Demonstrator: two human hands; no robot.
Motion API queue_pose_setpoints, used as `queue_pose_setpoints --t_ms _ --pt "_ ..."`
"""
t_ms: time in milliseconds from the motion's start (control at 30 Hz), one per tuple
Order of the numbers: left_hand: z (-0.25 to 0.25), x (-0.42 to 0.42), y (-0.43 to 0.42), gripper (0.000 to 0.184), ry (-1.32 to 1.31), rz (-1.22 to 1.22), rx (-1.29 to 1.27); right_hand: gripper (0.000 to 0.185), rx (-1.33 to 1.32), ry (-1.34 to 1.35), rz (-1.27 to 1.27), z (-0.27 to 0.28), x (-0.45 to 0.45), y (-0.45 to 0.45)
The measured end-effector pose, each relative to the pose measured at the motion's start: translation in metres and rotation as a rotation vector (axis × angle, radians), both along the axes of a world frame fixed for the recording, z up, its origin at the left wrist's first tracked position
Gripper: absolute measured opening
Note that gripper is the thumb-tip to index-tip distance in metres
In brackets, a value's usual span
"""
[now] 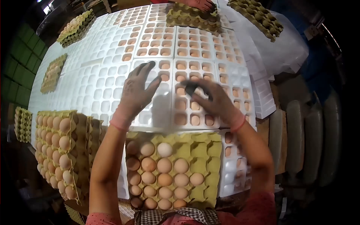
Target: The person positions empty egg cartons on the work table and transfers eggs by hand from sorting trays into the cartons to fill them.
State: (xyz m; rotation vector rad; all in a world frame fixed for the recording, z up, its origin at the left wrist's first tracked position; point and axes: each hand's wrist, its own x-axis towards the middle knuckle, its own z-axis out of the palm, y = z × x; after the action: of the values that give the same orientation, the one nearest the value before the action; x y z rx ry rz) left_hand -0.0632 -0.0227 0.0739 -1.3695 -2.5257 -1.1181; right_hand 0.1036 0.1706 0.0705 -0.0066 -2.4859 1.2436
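My left hand [138, 90], in a thin glove with dark fingertips, hovers over a white foam tray [163, 99]; its thumb and fingers are apart with nothing between them. Slightly blurred, my right hand [215, 98] is above the neighbouring foam tray [173, 108], where eggs [195, 120] sit in the cells. Its fingers are bent and parted from the thumb, and no egg shows in them. Close to my body lies a yellow-green egg carton tray [204, 146], with eggs [164, 165] mostly on its left and middle and bare cups on the right.
Stacked egg-filled carton trays [56, 146] stand at the left. More foam trays [112, 71] cover the table, some holding eggs. Another person's hand [202, 4] is at the far side by carton trays [193, 18]. Plastic sheeting [279, 45] lies at the right.
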Motion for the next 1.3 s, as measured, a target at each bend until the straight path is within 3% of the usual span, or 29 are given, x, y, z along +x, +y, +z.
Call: queue_pose_setpoints --t_ms 67,133,267,333,400,433,500,533,567,633,733,800,833,867,933,967,1000,1067,1133,1233,1300 --pt "0.013 0.025 -0.038 0.049 -0.15 0.092 0.038 0.037 0.401 -0.143 0.295 0.03 0.032 -0.061" --pt "0.021 0.053 -0.067 0.049 -0.202 0.149 0.043 0.043 0.653 0.058 0.301 -0.004 0.052 -0.105" --pt "0.008 0.089 -0.122 0.052 -0.259 0.051 0.062 0.049 0.51 -0.031 0.231 -0.003 0.071 -0.113" --pt "0.019 0.099 -0.145 0.061 -0.115 -0.012 -0.136 0.043 -0.91 -0.263 0.058 0.02 0.099 -0.101" --pt "0.029 0.107 -0.151 0.061 0.007 -0.184 -0.357 0.03 -0.88 -0.18 -0.046 0.027 0.118 -0.089" --pt "0.022 0.107 -0.153 0.055 0.073 -0.265 -0.42 0.022 -0.538 -0.09 0.076 0.026 0.116 -0.086" --pt "0.008 0.107 -0.149 0.053 0.147 -0.291 -0.465 0.046 0.075 -0.314 0.078 0.043 0.137 -0.098" --pt "0.002 0.107 -0.147 0.051 0.22 -0.309 -0.515 0.064 0.36 -0.593 0.113 0.048 0.142 -0.102" --pt "0.0 0.103 -0.145 0.048 0.25 -0.326 -0.471 0.064 0.361 -0.596 0.112 0.048 0.148 -0.107" --pt "-0.007 0.098 -0.148 0.048 0.232 -0.335 -0.397 0.068 0.736 -0.722 0.216 0.041 0.169 -0.121" --pt "0.005 0.104 -0.152 0.04 0.147 -0.256 -0.176 0.07 0.723 -0.659 0.21 0.026 0.183 -0.129" --pt "0.016 0.109 -0.158 0.03 -0.869 0.027 0.474 0.072 0.61 -0.746 0.174 0.031 0.188 -0.118" --pt "0.02 0.107 -0.163 0.024 -0.906 -0.031 0.469 0.064 0.235 -0.493 0.063 0.028 0.19 -0.111" --pt "0.022 0.109 -0.163 0.021 -0.597 -0.128 0.199 0.056 -0.136 -0.231 -0.043 0.027 0.191 -0.106" --pt "0.053 0.134 -0.146 0.015 -0.133 -0.318 -0.313 0.053 -0.033 -0.109 -0.044 0.043 0.17 -0.109" --pt "0.056 0.146 -0.137 0.035 0.125 -0.414 -0.606 0.049 0.266 -0.268 0.013 0.051 0.158 -0.118" --pt "0.036 0.15 -0.132 0.035 0.321 -0.511 -0.619 0.047 0.567 -0.434 0.062 0.057 0.147 -0.125" --pt "0.012 0.16 -0.12 0.037 0.45 -0.54 -0.603 0.036 1.002 -0.591 0.157 0.031 0.127 -0.138" --pt "0.015 0.161 -0.109 0.037 0.467 -0.58 -0.642 0.028 1.245 -0.676 0.285 0.03 0.112 -0.144" --pt "0.026 0.151 -0.107 0.038 0.388 -0.612 -0.698 0.03 1.041 -0.496 0.315 0.024 0.116 -0.128" --pt "0.051 0.137 -0.097 0.038 0.315 -0.618 -0.698 0.039 0.531 -0.385 0.19 0.015 0.12 -0.09"
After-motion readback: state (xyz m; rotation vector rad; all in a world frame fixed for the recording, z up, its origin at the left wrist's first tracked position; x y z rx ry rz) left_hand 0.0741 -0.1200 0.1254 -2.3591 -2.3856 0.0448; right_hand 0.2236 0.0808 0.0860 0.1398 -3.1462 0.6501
